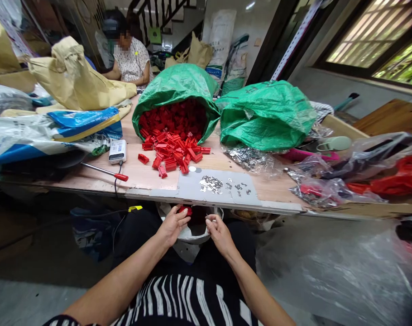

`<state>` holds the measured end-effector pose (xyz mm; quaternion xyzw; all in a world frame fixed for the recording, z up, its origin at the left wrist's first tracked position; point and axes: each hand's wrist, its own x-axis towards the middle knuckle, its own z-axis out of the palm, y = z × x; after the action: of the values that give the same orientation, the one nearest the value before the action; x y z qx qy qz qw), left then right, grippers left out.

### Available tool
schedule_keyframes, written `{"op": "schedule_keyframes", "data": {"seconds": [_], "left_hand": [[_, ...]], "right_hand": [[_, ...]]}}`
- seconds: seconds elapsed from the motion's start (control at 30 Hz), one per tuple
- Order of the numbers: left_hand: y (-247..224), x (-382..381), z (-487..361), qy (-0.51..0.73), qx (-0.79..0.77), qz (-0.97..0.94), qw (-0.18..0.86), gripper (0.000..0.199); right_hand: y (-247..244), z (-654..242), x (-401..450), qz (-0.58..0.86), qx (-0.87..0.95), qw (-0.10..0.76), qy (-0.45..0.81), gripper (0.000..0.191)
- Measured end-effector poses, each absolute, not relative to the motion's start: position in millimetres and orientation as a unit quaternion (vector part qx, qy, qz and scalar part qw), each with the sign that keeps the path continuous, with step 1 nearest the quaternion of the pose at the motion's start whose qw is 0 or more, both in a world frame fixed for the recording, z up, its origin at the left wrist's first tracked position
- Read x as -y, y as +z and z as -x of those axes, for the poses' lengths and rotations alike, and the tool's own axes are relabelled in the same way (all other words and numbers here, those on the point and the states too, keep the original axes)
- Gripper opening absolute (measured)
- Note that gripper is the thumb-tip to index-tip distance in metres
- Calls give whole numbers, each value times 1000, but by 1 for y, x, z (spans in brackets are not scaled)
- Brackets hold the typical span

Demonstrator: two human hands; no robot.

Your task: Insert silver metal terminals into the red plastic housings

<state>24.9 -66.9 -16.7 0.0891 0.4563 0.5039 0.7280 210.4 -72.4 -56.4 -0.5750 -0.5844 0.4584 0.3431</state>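
Note:
My left hand (173, 225) is closed on a red plastic part (186, 210), just below the table's front edge. To its right, my right hand (220, 232) pinches a small metal piece (207, 217) between thumb and finger. Both hands are over a white sack (196, 237) standing open between my knees; its contents are mostly hidden. On the table, a grey mat (189, 186) bears a pile of small metal pieces (211, 184) and several scattered ones. Behind it, many red plastic parts (174, 151) spill from a green sack (179, 77) lying on its side.
A second green sack (265, 115) and plastic bags of metal parts (250, 158) lie to the right. At left are a white device (117, 151) with a cable, a red-handled rod (106, 172) and a blue-white sack (32, 133). Another person (133, 59) sits across the table.

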Motion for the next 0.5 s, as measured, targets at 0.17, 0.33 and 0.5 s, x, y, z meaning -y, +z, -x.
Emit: {"op": "schedule_keyframes", "data": {"seconds": [0.17, 0.33, 0.5], "left_hand": [[-23, 66, -7, 518, -505, -121, 680, 36], [-38, 68, 4, 591, -550, -140, 573, 25], [-55, 76, 9, 638, -577, -153, 486, 41]], "right_hand": [[-67, -235, 68, 630, 567, 353, 398, 40], [-70, -245, 51, 686, 543, 362, 321, 39], [-83, -245, 32, 677, 541, 374, 330, 47]]}}
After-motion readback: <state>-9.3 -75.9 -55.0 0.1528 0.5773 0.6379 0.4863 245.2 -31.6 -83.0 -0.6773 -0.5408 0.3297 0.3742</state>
